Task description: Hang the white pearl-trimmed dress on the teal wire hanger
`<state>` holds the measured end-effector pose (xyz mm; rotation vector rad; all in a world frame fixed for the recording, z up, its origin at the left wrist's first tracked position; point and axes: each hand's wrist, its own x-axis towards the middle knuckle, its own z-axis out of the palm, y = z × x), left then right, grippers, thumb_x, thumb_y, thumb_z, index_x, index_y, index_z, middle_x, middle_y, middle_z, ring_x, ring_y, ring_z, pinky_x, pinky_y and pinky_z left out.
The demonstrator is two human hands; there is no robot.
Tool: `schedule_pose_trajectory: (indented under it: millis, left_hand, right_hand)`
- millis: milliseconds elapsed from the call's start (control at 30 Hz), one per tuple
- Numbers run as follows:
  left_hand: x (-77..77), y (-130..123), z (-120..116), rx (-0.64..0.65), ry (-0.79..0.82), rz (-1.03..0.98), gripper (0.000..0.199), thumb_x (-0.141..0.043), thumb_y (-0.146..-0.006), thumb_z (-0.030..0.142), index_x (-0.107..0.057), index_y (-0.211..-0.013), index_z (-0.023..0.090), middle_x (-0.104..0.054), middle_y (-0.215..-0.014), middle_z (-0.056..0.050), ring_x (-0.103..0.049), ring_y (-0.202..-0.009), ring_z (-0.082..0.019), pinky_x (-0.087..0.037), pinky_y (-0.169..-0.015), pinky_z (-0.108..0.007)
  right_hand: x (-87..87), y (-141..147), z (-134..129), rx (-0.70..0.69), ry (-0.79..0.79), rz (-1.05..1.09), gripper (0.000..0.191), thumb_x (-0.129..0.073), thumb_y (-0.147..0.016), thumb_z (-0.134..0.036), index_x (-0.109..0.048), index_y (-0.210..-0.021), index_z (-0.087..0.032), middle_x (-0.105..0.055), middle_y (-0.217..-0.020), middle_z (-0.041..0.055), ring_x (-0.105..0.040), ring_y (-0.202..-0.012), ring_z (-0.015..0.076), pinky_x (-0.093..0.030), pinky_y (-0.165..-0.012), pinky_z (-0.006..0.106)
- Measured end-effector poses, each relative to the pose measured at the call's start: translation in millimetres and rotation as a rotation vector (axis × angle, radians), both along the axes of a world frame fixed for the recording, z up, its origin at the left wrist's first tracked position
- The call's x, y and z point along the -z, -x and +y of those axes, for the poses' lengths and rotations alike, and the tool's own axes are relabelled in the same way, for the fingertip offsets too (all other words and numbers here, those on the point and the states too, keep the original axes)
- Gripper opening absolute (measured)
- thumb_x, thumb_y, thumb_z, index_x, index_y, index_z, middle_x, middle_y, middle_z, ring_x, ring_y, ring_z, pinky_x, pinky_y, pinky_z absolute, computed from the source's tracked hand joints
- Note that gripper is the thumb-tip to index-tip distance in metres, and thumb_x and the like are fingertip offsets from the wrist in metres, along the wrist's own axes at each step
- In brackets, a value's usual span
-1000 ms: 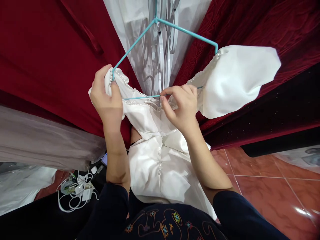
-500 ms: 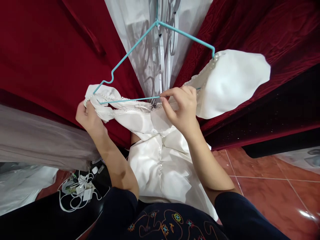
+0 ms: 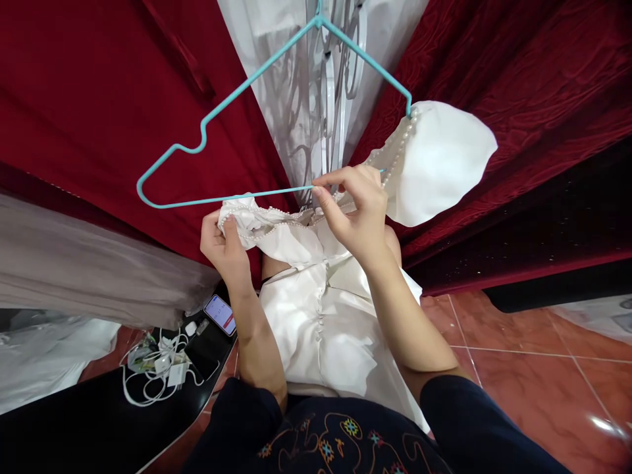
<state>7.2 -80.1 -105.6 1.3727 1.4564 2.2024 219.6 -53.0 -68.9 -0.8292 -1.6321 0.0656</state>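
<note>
A white dress (image 3: 296, 329) with pearl-beaded edging and a row of small buttons hangs in front of me. My left hand (image 3: 224, 247) is closed on the gathered, beaded shoulder part of the dress, just below the hanger's lower bar. Between thumb and forefinger, my right hand (image 3: 358, 207) pinches the bottom bar of a light blue hanger (image 3: 261, 69). The dress's puffed right sleeve (image 3: 444, 161) hangs from the hanger's right end. At its left end the hanger carries no cloth.
Red curtains (image 3: 89, 99) flank a white panel with white metal scrollwork (image 3: 328, 99). At the lower left, a black surface (image 3: 74, 421) bears tangled white cables (image 3: 162, 368) and a lit phone (image 3: 220, 314). Red floor tiles (image 3: 533, 382) lie to the right.
The left shoulder of the dress has come off the hanger's left end. My left hand has moved right and slightly down with the cloth. My right hand keeps its pinch on the bar.
</note>
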Motion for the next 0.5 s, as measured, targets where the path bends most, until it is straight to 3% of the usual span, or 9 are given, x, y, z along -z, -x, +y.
schedule_pose_trajectory:
  millis: [100,200,367,433,500]
  left_hand:
    - [-26.9,-33.0,3.1,0.124,-0.107,-0.132,0.017,-0.065,-0.098,0.034,-0.067,-0.102,0.018,-0.069,-0.101,-0.004,-0.068,-0.101,-0.018,-0.052,-0.100,-0.031]
    - [-50.3,-60.6,4.2,0.343,-0.061,-0.352,0.017,-0.063,-0.097,0.038,-0.064,-0.104,0.022,-0.071,-0.109,-0.006,-0.069,-0.112,-0.022,-0.053,-0.106,-0.036]
    - [-68.6,-79.4,-10.8,0.655,-0.037,-0.525,0.024,-0.054,-0.094,0.034,-0.062,-0.110,0.018,-0.072,-0.117,-0.012,-0.067,-0.122,-0.029,-0.053,-0.111,-0.042]
    - [-67.5,-81.8,-15.8,0.655,-0.069,-0.511,0.025,-0.056,-0.093,0.033,-0.062,-0.112,0.017,-0.071,-0.117,-0.012,-0.067,-0.122,-0.029,-0.052,-0.111,-0.043]
    - [-63.1,-83.7,-15.5,0.549,-0.101,-0.431,0.025,-0.064,-0.093,0.037,-0.063,-0.111,0.020,-0.070,-0.114,-0.009,-0.067,-0.121,-0.028,-0.051,-0.111,-0.041]
  right_hand:
    - [0.7,-0.4,2.3,0.009,0.001,-0.005,0.015,-0.062,-0.100,-0.033,-0.070,-0.093,-0.022,-0.073,-0.086,-0.0009,-0.062,-0.081,0.0139,-0.043,-0.087,0.036]
    - [-2.9,-2.2,-0.9,0.000,-0.001,0.000,0.013,-0.063,-0.099,-0.031,-0.070,-0.094,-0.023,-0.073,-0.085,-0.0018,-0.062,-0.082,0.0134,-0.043,-0.088,0.036]
    - [-6.2,-3.3,-8.2,-0.046,0.004,0.036,0.009,-0.065,-0.098,-0.030,-0.070,-0.094,-0.023,-0.072,-0.085,-0.0026,-0.062,-0.082,0.0126,-0.044,-0.087,0.034]
    - [-4.9,-2.8,-8.5,-0.054,0.013,0.040,0.011,-0.064,-0.099,-0.031,-0.070,-0.094,-0.023,-0.072,-0.084,-0.0023,-0.063,-0.082,0.0130,-0.044,-0.087,0.034]
    - [-4.7,-3.3,-7.8,-0.063,0.028,0.032,0.013,-0.063,-0.099,-0.033,-0.070,-0.094,-0.023,-0.072,-0.085,-0.0017,-0.064,-0.083,0.0137,-0.046,-0.088,0.035]
